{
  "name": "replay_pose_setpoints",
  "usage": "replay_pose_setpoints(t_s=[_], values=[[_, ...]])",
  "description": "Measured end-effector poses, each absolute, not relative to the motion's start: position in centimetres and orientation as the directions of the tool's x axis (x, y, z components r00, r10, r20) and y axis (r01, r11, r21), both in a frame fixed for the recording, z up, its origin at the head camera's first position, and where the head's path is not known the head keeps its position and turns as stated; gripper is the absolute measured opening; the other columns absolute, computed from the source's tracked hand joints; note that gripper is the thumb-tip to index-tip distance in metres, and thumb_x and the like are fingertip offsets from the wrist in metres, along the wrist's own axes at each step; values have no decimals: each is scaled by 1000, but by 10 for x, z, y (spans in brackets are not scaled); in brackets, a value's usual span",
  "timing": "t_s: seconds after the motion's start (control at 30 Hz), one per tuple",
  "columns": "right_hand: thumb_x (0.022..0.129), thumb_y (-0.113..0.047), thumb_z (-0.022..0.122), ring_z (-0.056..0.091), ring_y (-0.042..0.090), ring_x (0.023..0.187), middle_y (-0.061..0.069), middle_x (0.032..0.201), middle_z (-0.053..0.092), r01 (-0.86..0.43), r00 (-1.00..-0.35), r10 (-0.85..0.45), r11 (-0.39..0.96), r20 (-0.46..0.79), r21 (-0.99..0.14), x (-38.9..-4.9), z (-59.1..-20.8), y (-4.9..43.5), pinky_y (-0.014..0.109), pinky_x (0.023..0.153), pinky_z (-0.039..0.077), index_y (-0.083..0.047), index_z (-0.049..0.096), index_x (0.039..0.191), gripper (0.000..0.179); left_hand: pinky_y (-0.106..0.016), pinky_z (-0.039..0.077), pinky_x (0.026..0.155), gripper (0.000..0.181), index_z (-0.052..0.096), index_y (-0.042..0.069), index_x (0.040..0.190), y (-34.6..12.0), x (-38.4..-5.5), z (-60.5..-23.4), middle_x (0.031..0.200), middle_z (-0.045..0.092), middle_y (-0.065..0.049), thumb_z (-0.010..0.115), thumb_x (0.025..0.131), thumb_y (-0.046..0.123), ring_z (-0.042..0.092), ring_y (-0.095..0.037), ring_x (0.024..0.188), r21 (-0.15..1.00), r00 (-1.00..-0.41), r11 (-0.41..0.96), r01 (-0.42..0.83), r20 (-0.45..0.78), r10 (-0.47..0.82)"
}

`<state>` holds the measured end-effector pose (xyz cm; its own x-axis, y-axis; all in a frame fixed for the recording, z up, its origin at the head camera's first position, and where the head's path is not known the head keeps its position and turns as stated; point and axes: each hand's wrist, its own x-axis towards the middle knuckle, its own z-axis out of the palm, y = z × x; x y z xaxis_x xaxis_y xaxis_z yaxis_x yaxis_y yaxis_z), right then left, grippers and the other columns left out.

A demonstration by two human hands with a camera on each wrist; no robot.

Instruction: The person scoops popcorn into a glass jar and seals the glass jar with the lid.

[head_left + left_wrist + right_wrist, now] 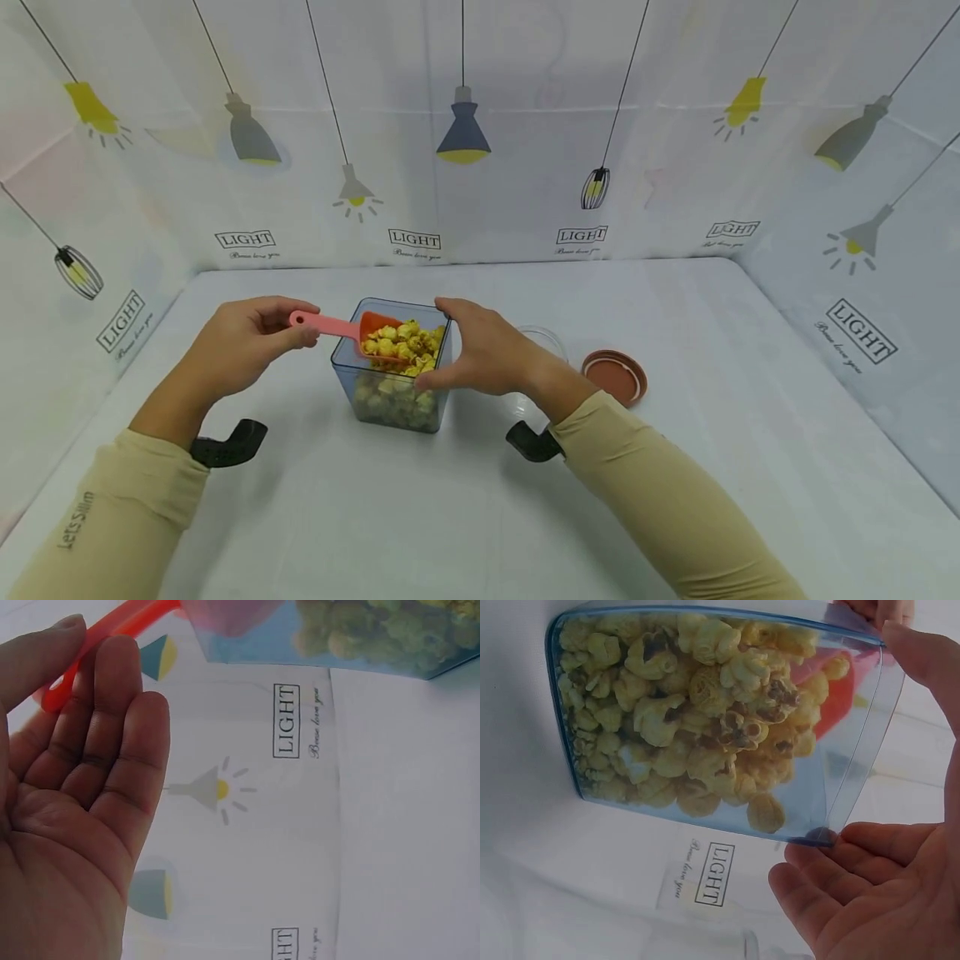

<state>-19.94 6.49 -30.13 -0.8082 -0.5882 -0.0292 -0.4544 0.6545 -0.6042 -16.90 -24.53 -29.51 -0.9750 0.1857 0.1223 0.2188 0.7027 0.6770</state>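
Note:
A see-through blue-tinted square container (365, 398) stands on the table with popcorn (420, 340) heaped inside. My left hand (240, 343) pinches the pink scoop (327, 323) near the end of its handle, between thumb and fingers. The scoop's orange-red bowl lies in the container's mouth, popcorn in it. On the other side, my right hand (487, 348) holds the container by its upper rim, thumb at the near side and fingers at the far side. Through the container wall (810, 802) in the right wrist view, part of the scoop shows above the popcorn.
Partly hidden behind my right forearm is a clear plastic jar (546, 335). To its right lies a round brown lid (617, 377). Behind the white-covered table (360, 517) hangs a lamp-printed cloth (510, 192), which also rises on both sides.

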Motion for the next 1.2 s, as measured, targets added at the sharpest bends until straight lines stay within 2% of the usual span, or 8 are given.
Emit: replay_pose_setpoints(t_s=[0.33,0.57,0.83,0.93,1.07,1.2], values=[[81,-45,79,31,27,145,10,160,31,-482,-789,-614,644,-26,-594,-202,-300,66,46,115,30,-5,27,157,101,-41,49,80,41,68,8,124,-239,-194,-263,95,73,-3,63,99,40,64,-26,94,589,-967,781,211,9,254],[82,-44,77,30,27,146,10,160,30,-485,-780,-625,636,-32,-600,-204,-302,63,46,115,29,-4,26,157,99,-41,50,84,44,68,6,122,-237,-210,-266,94,72,-5,64,98,42,65,-23,91,646,-958,741,185,-51,284],[81,-42,78,31,27,145,10,160,31,-481,-786,-618,640,-30,-599,-203,-301,63,47,115,30,-5,27,157,99,-50,49,97,49,65,1,126,-243,-219,-278,101,73,-8,65,98,41,68,-23,95,735,-955,664,137,-80,285],[82,-42,78,30,27,146,10,160,30,-481,-785,-619,635,-27,-604,-204,-302,64,46,115,29,-5,26,157,99,-43,52,95,49,64,0,127,-246,-218,-285,101,72,-8,66,98,39,69,-21,93,764,-958,636,108,-90,272],[82,-42,78,30,26,146,10,160,30,-480,-784,-620,633,-26,-608,-204,-303,64,45,116,28,-5,26,157,99,-29,55,86,45,61,-4,127,-250,-216,-294,101,72,-9,66,99,31,69,-19,91,819,-960,567,86,-84,268],[82,-42,78,30,26,146,10,160,30,-476,-787,-617,631,-24,-613,-204,-303,65,46,116,28,-5,26,157,99,-24,55,83,42,59,-7,128,-249,-216,-302,102,71,-9,64,101,24,69,-17,90,869,-958,488,87,-61,280]])
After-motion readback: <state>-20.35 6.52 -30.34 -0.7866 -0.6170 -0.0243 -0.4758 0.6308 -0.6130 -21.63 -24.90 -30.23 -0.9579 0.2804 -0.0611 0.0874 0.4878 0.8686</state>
